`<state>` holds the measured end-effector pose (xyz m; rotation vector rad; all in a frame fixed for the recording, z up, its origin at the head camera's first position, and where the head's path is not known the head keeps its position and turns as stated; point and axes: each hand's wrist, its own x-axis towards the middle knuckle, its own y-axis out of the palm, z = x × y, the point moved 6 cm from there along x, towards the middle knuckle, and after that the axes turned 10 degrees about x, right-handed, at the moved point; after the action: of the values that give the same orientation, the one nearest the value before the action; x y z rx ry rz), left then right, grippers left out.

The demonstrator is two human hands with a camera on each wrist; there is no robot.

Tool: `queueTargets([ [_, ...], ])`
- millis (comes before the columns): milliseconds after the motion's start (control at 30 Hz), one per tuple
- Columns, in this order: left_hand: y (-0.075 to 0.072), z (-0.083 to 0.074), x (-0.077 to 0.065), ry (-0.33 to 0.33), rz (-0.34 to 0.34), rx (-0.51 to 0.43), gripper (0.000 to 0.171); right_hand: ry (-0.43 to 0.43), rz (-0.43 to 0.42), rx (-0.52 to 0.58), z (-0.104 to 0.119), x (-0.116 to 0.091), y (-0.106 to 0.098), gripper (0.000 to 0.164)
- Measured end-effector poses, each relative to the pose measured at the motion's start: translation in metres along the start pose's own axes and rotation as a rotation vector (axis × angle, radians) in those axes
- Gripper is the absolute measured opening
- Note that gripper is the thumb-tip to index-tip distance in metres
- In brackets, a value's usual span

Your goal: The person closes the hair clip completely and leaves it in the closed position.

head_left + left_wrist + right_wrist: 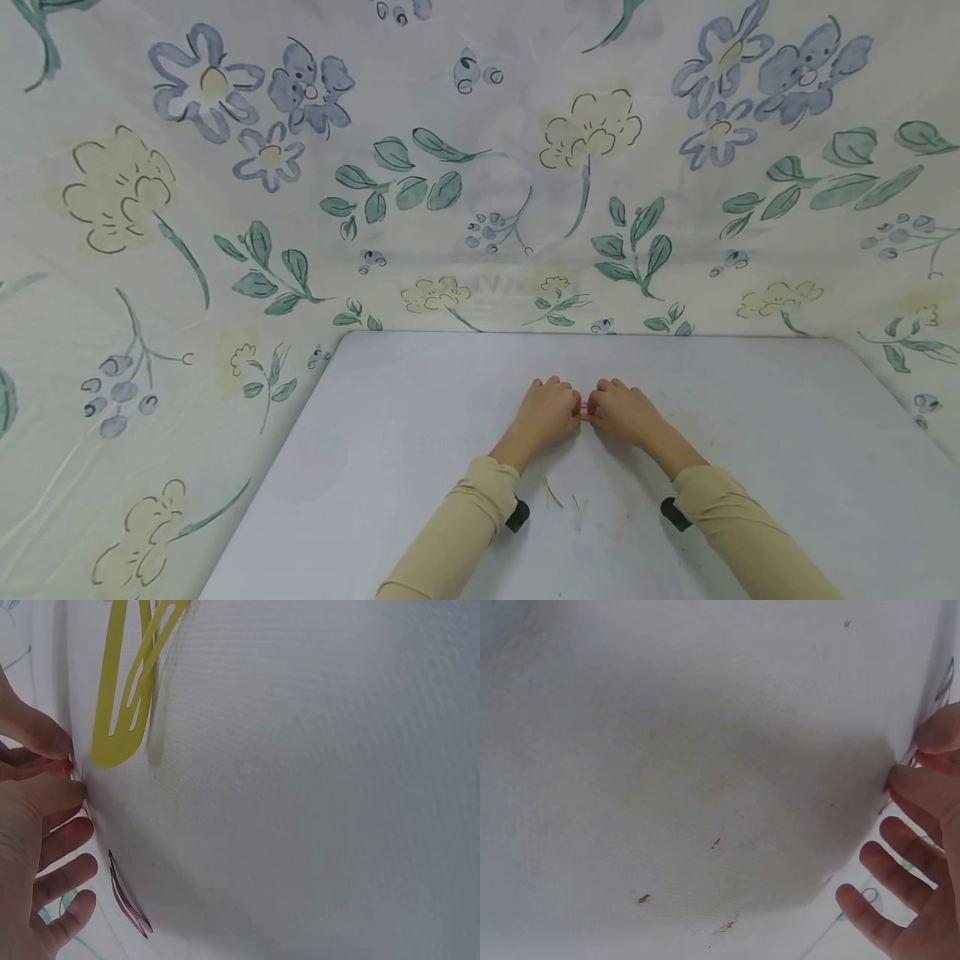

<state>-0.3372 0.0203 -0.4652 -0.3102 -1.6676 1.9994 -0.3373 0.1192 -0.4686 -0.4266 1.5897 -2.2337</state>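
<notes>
My left hand (551, 410) and right hand (621, 412) meet over the white table, fingertips close together. Between them they pinch a small red hair clip (584, 410), mostly covered by the fingers. In the left wrist view, the thumb and forefinger of the left hand (30, 825) are at the clip, with its other fingers spread loosely. The right wrist view has the right hand (922, 847) in a like pose. Two yellow snap hair clips (112, 750) lie nearer the body, one crossing the other in that left view. A dark reddish clip (129, 904) shows edge-on.
The white tabletop (375, 433) carries a few small dark specks (643, 898). A flowered sheet (480, 192) hangs behind the table and along both sides. Black wrist cameras (517, 515) sit under the cream sleeves (461, 521).
</notes>
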Motion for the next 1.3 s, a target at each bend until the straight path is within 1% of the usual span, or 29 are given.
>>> queueTargets([
  [100,0.000,0.000,0.001,0.004,-0.001,-0.001,0.009,0.035,0.029,0.020,-0.002,0.002,0.001,0.011],
  [200,0.000,0.000,0.001,0.006,-0.004,0.001,0.008,0.047,0.046,0.023,-0.003,0.005,0.002,0.009],
  [400,0.000,0.000,0.001,0.004,-0.007,0.017,0.009,0.060,0.047,0.031,-0.004,0.005,0.003,0.008],
  [633,0.000,0.000,0.000,-0.002,0.006,0.018,0.010,0.030,0.005,0.037,-0.003,0.002,0.002,0.009],
  [700,0.001,0.000,-0.001,-0.003,0.010,0.015,0.010,0.024,0.008,0.042,-0.004,0.002,0.003,0.009],
  [833,0.002,0.001,-0.001,-0.001,0.011,0.016,0.011,0.001,-0.010,0.038,-0.004,0.001,0.003,0.008],
  [1033,0.002,0.002,-0.002,0.001,0.015,0.023,0.013,-0.008,-0.028,0.029,-0.005,-0.001,0.002,0.008],
  [1300,0.001,0.003,-0.005,-0.001,0.025,0.007,0.014,-0.026,-0.038,0.024,-0.003,-0.005,-0.001,0.008],
])
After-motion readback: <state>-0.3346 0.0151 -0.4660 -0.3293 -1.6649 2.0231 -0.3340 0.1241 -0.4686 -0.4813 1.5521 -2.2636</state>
